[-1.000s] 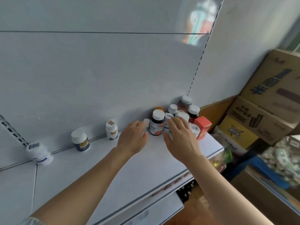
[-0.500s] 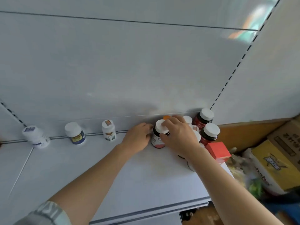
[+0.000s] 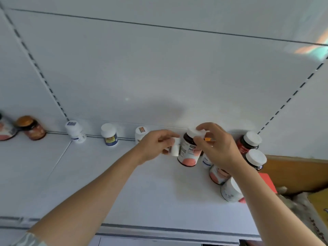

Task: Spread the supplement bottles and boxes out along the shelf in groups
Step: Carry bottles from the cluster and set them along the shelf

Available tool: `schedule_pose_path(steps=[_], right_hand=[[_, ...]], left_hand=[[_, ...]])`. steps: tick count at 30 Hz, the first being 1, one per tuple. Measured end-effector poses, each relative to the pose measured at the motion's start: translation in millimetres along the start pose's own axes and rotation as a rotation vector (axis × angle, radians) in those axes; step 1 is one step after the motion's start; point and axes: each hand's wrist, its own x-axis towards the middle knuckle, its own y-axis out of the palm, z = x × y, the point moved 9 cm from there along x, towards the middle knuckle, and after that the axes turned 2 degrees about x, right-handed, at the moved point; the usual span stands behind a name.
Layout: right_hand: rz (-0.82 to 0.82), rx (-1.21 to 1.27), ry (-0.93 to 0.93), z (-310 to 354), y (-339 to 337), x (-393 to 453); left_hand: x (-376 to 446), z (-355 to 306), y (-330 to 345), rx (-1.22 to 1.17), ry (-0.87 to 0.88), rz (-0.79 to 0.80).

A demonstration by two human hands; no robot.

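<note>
My left hand grips a small white bottle just above the white shelf. My right hand holds the white cap of a dark bottle with a pink label, which stands right beside the small one. Behind my right wrist crowd more bottles: two dark red ones with white caps, a pink-labelled one and a white one. A red box lies partly hidden under my forearm.
Along the back edge to the left stand three separate white bottles, then an amber bottle and another at the frame edge. Cardboard boxes sit right of the shelf end.
The view swung left, bringing the amber bottles at far left into sight. My left hand closed on the small white bottle and drew it out; my right hand took the pink-labelled bottle's cap.
</note>
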Motion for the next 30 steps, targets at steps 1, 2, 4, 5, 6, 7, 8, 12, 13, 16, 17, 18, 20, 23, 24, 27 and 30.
schedule_pose_path(steps=[1, 2, 4, 5, 6, 7, 8, 12, 13, 16, 17, 18, 20, 23, 24, 27, 30], right_hand=[[0.008, 0.034, 0.016, 5.3, 1.9, 0.2], [0.013, 0.059, 0.026, 10.5, 4.9, -0.3], [0.027, 0.103, 0.027, 20.9, 12.6, -1.9], [0.034, 0.122, 0.024, 24.7, 17.1, -2.2], [0.038, 0.138, 0.021, 28.0, 21.4, -2.4], [0.04, 0.15, 0.02, 30.6, 25.5, -2.9], [0.041, 0.161, 0.016, 33.8, 29.7, -3.5], [0.061, 0.215, 0.004, 48.4, 45.5, -13.8], [0.062, 0.223, 0.002, 52.8, 48.1, -17.2], [0.068, 0.224, -0.011, 69.9, 57.5, -23.9], [0.077, 0.222, -0.02, 76.3, 61.4, -26.1], [0.084, 0.219, -0.029, 85.0, 66.2, -29.2], [0.086, 0.224, -0.043, 103.7, 74.8, -35.1], [0.086, 0.223, -0.056, 134.8, 91.5, -44.7], [0.086, 0.224, -0.056, 145.5, 98.8, -48.3], [0.082, 0.238, -0.056, 178.4, 124.5, -59.3], [0.084, 0.246, -0.071, 210.8, 153.8, -69.5]], left_hand=[[-6.4, -6.3, -3.5, -0.021, 0.003, -0.004], [-12.8, -10.2, -6.5, -0.045, 0.002, -0.007], [-27.9, -14.9, -12.4, -0.063, -0.012, -0.017], [-35.6, -15.7, -15.8, -0.061, -0.022, -0.031], [-42.4, -15.5, -19.9, -0.058, -0.027, -0.05], [-49.0, -15.4, -24.7, -0.048, -0.028, -0.074], [-55.2, -15.1, -30.2, -0.04, -0.025, -0.099], [-80.5, -8.9, -45.9, -0.102, -0.054, -0.121], [-86.5, -7.4, -47.5, -0.139, -0.062, -0.114], [-101.8, -7.7, -53.1, -0.137, -0.054, -0.104], [-106.0, -9.0, -55.0, -0.107, -0.042, -0.1], [-111.5, -10.1, -59.2, -0.081, -0.025, -0.103], [-125.0, -12.5, -73.8, -0.068, 0.005, -0.142], [-151.4, -10.9, -102.7, -0.11, 0.03, -0.19], [-161.7, -8.9, -113.1, -0.121, 0.033, -0.198], [-193.7, -1.7, -148.1, -0.103, 0.042, -0.23], [-226.5, 7.4, -185.7, -0.023, 0.057, -0.27]])
